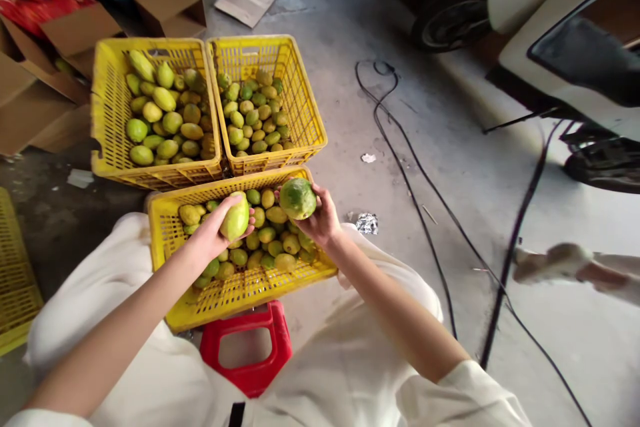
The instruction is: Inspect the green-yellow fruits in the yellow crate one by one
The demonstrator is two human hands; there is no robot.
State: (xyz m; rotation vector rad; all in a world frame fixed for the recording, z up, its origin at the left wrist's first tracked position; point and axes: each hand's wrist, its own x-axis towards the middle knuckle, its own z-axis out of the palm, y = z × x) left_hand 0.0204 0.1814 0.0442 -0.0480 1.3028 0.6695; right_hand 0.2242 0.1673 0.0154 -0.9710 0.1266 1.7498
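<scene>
My left hand (216, 229) is wrapped round a pale yellow-green lemon (235, 217), held over the near yellow crate (186, 313). To its right, my right hand (323, 219) grips a rounder, dark green lemon (298, 198) from below and behind, above the same crate's right part. Beneath both hands lie many yellow and green lemons (267, 235). Two more yellow crates touch or nearly touch beyond it: the left crate (113, 113) holds larger, paler lemons (164, 99), and the right crate (303, 100) holds smaller, greener ones (257, 113).
A red stool-like frame (286, 340) sits between my legs. Cardboard boxes (80, 33) stand at the upper left, another yellow crate (15, 280) at the left edge. Black cables (420, 190) cross the floor. A white vehicle (540, 60) and a person's shoe (555, 262) are at right.
</scene>
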